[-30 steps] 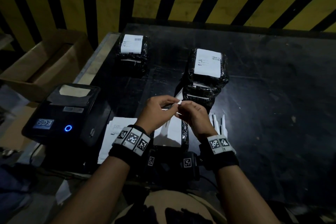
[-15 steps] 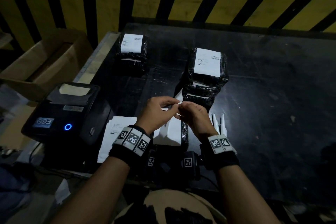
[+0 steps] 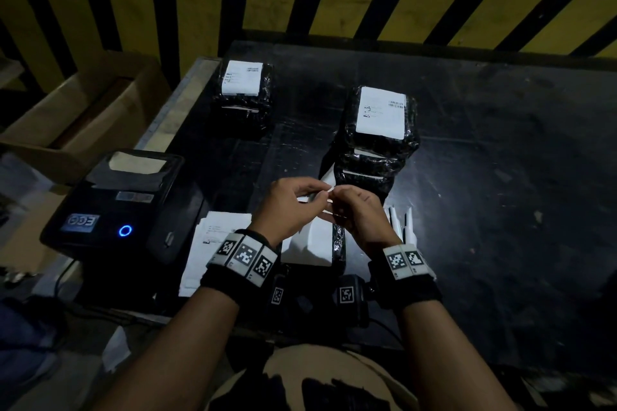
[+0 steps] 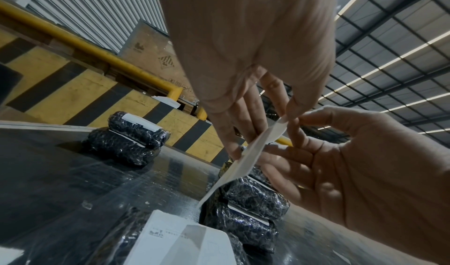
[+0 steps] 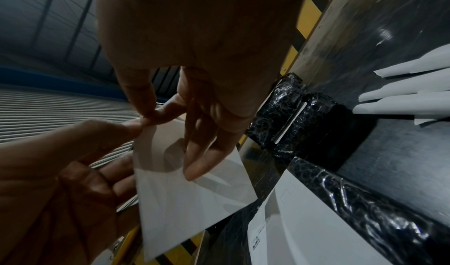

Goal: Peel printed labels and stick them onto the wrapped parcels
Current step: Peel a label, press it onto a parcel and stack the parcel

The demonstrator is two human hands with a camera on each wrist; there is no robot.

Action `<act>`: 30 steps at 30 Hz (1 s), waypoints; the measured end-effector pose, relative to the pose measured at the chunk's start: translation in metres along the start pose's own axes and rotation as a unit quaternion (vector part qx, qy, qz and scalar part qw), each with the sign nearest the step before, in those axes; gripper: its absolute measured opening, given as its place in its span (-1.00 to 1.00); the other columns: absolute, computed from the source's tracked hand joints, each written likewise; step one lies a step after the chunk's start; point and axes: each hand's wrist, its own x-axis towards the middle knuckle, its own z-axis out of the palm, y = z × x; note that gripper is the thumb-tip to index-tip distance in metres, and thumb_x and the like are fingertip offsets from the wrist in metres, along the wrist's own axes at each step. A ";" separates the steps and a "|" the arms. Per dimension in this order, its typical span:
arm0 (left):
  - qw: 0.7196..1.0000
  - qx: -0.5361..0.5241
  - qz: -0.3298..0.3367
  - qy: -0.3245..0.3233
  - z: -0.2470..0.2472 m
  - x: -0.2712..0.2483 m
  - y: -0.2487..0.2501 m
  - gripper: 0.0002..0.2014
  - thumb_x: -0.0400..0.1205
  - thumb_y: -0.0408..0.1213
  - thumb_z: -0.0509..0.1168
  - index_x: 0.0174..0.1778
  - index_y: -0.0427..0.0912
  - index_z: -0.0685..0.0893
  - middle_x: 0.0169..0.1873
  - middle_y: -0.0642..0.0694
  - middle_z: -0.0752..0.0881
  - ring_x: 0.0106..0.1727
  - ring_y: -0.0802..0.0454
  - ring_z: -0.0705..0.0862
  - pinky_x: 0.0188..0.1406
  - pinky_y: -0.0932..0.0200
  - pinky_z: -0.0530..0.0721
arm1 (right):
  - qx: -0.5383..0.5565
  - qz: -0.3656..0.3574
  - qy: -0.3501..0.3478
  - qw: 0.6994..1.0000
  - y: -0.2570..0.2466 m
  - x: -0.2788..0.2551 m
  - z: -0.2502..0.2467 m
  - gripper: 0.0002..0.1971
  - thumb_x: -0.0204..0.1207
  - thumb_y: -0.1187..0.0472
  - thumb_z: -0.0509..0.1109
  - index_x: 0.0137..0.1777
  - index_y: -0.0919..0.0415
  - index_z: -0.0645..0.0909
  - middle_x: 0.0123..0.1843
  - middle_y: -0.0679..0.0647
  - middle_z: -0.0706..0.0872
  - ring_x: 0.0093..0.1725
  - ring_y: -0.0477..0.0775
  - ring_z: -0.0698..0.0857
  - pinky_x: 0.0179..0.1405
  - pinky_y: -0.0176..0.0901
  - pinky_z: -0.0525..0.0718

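Left hand (image 3: pixel 287 207) and right hand (image 3: pixel 359 213) pinch top corner of white label (image 5: pixel 192 198) between thumb and fingertips, frame centre, above black table (image 3: pixel 484 177). Labelled wrapped parcels (image 3: pixel 380 133) stacked behind hands; label print too small to read. Printer (image 3: pixel 113 207) at left, display illegible, blue ring lit.

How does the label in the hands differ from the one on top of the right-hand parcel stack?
The held label is in the air, pinched at one corner by both hands, and tilted; the stuck label lies flat on black wrap. The stuck label shows print and a barcode; the held label shows a blank side. Both are white rectangles.
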 end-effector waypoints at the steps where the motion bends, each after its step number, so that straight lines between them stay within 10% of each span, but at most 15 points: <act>1: 1.000 0.001 0.000 0.000 0.000 0.000 0.000 -0.82 0.54 -0.36 0.41 -0.06 0.02 0.81 -0.10 0.12 0.82 0.02 0.26 0.76 0.17 0.07 0.73 | -0.003 0.000 -0.001 1.000 0.000 0.000 0.000 -0.83 0.65 0.40 0.20 -0.06 0.40 0.62 0.01 0.39 0.68 0.02 0.26 0.73 0.24 0.21 0.69; 30: 1.000 -0.006 -0.003 0.012 -0.004 0.007 0.009 -0.87 0.59 -0.34 0.39 -0.01 -0.25 0.81 -0.10 -0.06 0.83 0.00 0.12 0.78 0.16 0.12 0.72 | -0.051 -0.022 -0.011 0.998 -0.004 0.002 0.002 -0.81 0.67 0.31 0.24 -0.15 0.17 0.62 -0.04 0.13 0.74 0.02 0.03 0.78 0.15 0.04 0.67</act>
